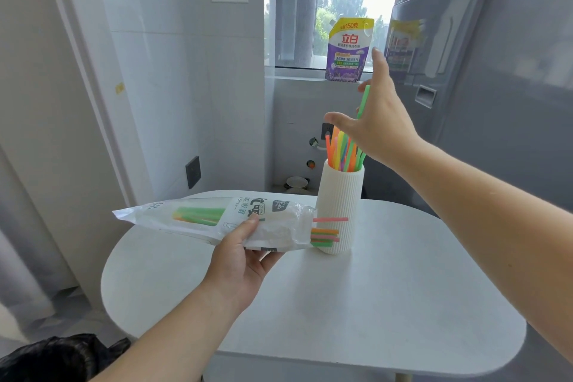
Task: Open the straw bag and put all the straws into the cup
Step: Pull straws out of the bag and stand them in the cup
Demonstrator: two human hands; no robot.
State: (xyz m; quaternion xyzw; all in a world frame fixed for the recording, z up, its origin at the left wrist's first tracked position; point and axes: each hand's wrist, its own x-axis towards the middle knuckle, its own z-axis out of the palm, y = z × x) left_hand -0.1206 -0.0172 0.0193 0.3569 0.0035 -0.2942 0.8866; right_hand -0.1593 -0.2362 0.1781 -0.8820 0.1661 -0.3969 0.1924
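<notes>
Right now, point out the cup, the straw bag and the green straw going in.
cup (339, 205), head view, ribbed side wall.
straw bag (198, 220), head view, clear middle.
green straw (363, 102), head view, upper shaft.

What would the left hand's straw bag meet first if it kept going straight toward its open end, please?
Probably the ribbed cup: the straws poking from the straw bag in the left hand already overlap its side, though depth is unclear.

Left hand (238, 260), forearm reaching in from lower left and palm turned up, has its grip closed with thumb on top and fingers underneath, while the right hand (376, 121), arm extended from the right and raised higher, shows fingers spread wide, thumb pointing left.
</notes>
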